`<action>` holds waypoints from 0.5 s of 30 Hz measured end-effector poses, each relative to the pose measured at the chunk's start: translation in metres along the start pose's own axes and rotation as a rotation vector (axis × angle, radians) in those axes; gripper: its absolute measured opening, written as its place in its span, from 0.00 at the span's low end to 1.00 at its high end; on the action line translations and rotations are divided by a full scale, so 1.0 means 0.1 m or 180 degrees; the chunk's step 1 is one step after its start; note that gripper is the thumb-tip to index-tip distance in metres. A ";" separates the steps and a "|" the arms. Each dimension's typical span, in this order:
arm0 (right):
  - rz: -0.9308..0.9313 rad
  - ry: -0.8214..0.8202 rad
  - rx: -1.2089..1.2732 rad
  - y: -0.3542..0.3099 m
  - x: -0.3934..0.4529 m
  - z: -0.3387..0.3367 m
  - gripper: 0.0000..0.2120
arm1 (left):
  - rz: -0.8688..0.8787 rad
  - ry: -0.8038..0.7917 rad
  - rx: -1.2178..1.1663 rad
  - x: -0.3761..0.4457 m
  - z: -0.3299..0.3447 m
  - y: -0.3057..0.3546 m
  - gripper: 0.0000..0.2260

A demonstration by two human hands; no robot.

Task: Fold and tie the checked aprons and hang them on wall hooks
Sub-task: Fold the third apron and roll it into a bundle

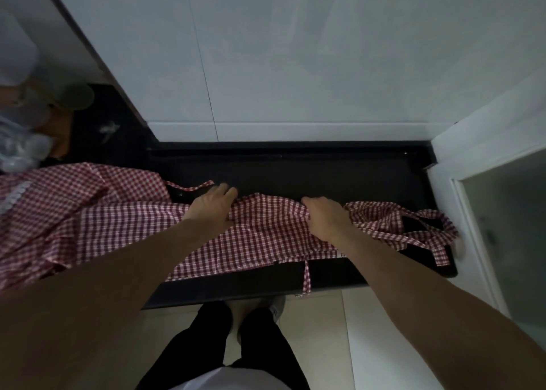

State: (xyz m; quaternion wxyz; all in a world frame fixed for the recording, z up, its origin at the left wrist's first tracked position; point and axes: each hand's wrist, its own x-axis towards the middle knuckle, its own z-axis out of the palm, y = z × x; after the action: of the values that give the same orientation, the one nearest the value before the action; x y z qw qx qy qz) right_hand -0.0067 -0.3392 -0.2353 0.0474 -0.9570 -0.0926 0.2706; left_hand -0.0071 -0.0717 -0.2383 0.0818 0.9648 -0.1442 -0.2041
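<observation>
Left hand (pixel 211 202): fingers curled down over the far edge of the apron (pixel 266 233), thumb side bunching cloth, so it grips the fabric. Right hand (pixel 323 214): fingers hooked into a raised ridge of the same cloth, pinching it up. Both hold the far edge, apart from each other, with a slack hump between them.

Apron lies flat-ish across the black counter (pixel 325 168), near edge hanging just over the front lip. One tie (pixel 307 277) dangles off the front. Straps (pixel 413 227) lie in a loose tangle at the right end, just beside the right hand. More checked cloth, the pile (pixel 44 212), is heaped at the left, touching or overlapping the apron; cannot tell where one ends.

Step in hand, as I judge it: first fold, bringing the far edge toward the body.

To do it well:
- pull hands apart first to take out the hump, else the fold creases crooked
- bring both hands back level, so edge meets edge
- keep the fold clear of the pile
- free the straps before folding on; they are needed for tying
- mind the dangling tie, which could drag the cloth off the lip

No hooks in view on the wall (pixel 295 64).
</observation>
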 end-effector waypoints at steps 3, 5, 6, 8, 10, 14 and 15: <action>0.0053 0.0283 -0.0083 -0.01 -0.04 0.02 0.15 | -0.0093 -0.0053 0.0526 0.02 -0.07 -0.01 0.22; 0.0148 0.0344 -0.0054 0.04 -0.07 0.03 0.12 | -0.0043 -0.0137 0.0933 0.00 -0.11 -0.05 0.18; 0.0222 0.0347 -0.0035 0.09 -0.08 0.03 0.12 | -0.0018 -0.0222 0.1025 -0.01 -0.12 -0.07 0.18; 0.0321 0.0265 -0.0038 0.18 -0.10 0.02 0.12 | -0.0084 -0.0455 0.0919 -0.05 -0.15 -0.12 0.18; 0.0330 0.0227 -0.0083 0.26 -0.12 0.01 0.12 | -0.0263 -0.0549 0.0839 -0.12 -0.20 -0.14 0.16; 0.0409 0.0411 -0.0142 0.33 -0.19 0.02 0.08 | -0.0374 0.0111 0.1119 -0.23 -0.22 -0.07 0.11; 0.0451 0.0461 -0.0165 0.34 -0.21 0.04 0.07 | -0.0341 0.0284 0.1112 -0.27 -0.21 -0.05 0.11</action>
State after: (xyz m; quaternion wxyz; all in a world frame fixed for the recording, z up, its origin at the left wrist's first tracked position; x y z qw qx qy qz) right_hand -0.0211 -0.3766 -0.2334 0.0100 -0.9792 -0.0280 0.2009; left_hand -0.0209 -0.0565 -0.2109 -0.0917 0.9787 -0.1221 -0.1369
